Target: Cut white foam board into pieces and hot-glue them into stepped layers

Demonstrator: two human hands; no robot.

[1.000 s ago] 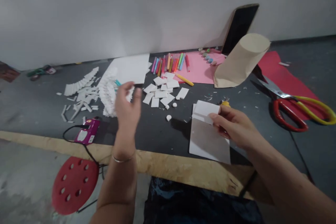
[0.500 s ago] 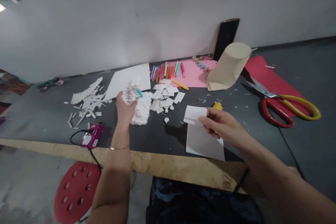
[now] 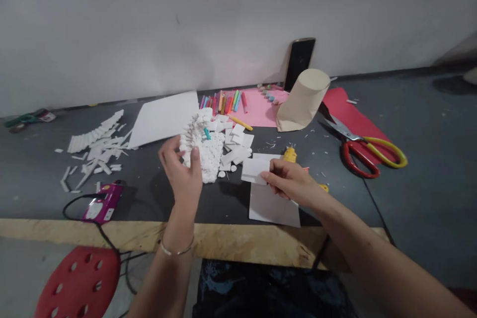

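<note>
My right hand (image 3: 290, 181) pinches a small white paper piece (image 3: 254, 171) between thumb and fingers, above a larger white paper sheet (image 3: 272, 204) at the table's front. A white, bumpy craft piece (image 3: 210, 159) covered in small curled bits lies left of it, with a small teal object (image 3: 207, 133) on it. My left hand (image 3: 182, 169) is at its left side, fingers and thumb apart; whether they touch it I cannot tell. Several cut white paper pieces (image 3: 238, 151) lie to its right. Behind my right hand is a yellow item (image 3: 289, 154), partly hidden.
Large scissors (image 3: 357, 144) lie at right on red paper (image 3: 339, 102). A beige paper form (image 3: 303, 99) stands before a leaning phone (image 3: 300, 62). Colored markers (image 3: 225, 102) rest on pink paper (image 3: 261, 112). White strips (image 3: 97, 144) and a corded purple device (image 3: 104, 202) are at left.
My left hand has loosened from the upper part of the white bumpy piece, its fingers spreading. My right hand still holds the small paper. The view has turned slightly to the right.
</note>
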